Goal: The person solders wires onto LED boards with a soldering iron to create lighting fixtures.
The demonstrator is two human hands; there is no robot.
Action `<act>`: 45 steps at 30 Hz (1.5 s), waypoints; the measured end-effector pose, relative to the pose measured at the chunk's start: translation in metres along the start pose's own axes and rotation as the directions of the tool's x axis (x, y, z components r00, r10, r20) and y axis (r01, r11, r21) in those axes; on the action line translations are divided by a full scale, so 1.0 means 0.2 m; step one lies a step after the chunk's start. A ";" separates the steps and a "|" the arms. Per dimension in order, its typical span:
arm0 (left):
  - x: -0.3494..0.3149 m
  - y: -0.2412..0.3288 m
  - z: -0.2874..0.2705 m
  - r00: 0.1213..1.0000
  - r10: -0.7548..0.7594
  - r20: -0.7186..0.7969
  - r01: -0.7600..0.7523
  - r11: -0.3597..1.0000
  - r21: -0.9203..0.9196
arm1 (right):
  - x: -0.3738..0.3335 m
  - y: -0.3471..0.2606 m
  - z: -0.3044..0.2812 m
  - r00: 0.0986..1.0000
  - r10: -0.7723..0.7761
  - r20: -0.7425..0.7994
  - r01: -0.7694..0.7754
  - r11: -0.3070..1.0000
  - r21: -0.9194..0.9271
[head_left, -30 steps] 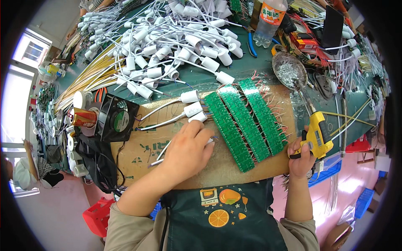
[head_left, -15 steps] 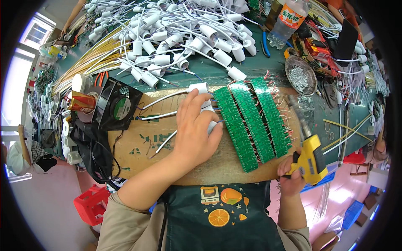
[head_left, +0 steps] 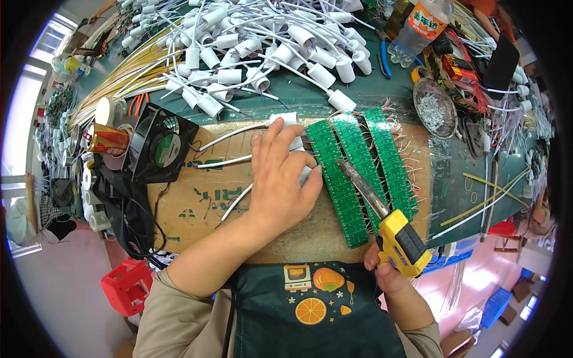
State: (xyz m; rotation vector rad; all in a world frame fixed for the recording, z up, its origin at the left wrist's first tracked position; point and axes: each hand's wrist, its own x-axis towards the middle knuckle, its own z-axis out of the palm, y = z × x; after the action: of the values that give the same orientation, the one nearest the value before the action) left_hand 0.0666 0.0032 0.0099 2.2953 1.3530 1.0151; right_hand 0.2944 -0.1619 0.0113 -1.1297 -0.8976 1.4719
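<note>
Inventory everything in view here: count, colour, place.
Table: one, green, across the view
Cardboard sheet: one, brown, on the table
Circuit board strips: three, green, on the cardboard sheet
Soldering iron: one, yellow and black, over the strips
Socket pieces: three visible, white, left of the strips
Socket pile: too many to count, white, far side
Fan: one, black, left
Can: one, red and gold, by fan
Bottle: one, clear with orange label, far right
Dish: one, greyish, nearer than the bottle
Plastic item: one, red, lower left
Side clutter: uncountable, mixed, left and right
Apron: one, dark green, lower centre
Left hand: one, bare, at the socket pieces
Right hand: one, bare, on soldering iron
</note>
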 end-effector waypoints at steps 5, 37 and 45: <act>0.00 0.00 0.02 0.999 -0.030 -0.021 0.029 0.999 -0.021 | -0.01 -0.02 0.01 0.998 0.068 0.015 -0.068 0.998 -0.010; 0.00 -0.02 0.05 0.998 -0.031 -0.047 0.029 0.999 -0.033 | -0.03 0.01 0.01 0.996 0.076 -0.041 -0.069 0.986 0.150; 0.01 0.00 0.03 0.999 -0.038 -0.032 0.038 0.999 -0.006 | -0.02 0.02 -0.01 0.998 -0.034 0.048 0.028 0.991 0.128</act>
State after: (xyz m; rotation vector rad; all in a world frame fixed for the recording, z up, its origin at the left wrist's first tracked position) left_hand 0.0716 0.0053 0.0053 2.2498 1.3986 1.0472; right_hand 0.2942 -0.1673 0.0073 -0.9850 -0.8400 1.5161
